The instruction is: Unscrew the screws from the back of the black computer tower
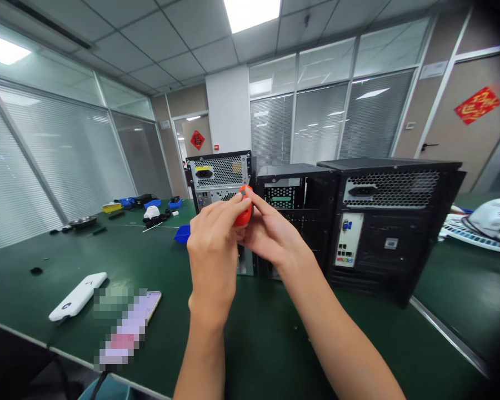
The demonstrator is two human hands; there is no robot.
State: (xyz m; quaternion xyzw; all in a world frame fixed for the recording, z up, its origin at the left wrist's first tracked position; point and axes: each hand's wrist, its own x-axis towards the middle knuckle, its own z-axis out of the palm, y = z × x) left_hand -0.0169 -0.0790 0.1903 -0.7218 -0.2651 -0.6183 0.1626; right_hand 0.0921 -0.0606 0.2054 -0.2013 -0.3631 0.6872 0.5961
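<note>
Nearest on the smooth dark-green counter (166, 339): a slim rectangular phone (148, 311), screen partly pixelated, and just beyond it a white rounded oblong plastic device (78, 297). Above the counter, left hand (211, 239) has its fingers curled closed over a smooth red handheld tool (244, 215); right hand (273, 236) cups it from the other side, fingers closed on it too, though how the lower ones sit I can't tell. Tool is raised in front of a computer tower with silver metal rear panel (225, 172), honeycomb-perforated, yellow label; can't tell if tip touches. Beside that: a black metal tower with open slots (294, 173), then a matte black boxy tower (377, 244) with hex mesh and pale port plate. Left of the towers, an angular blue plastic bin (182, 235); further back, a shallow round metal bowl (82, 221). Far: glass partitions with slatted blinds (277, 130).
</note>
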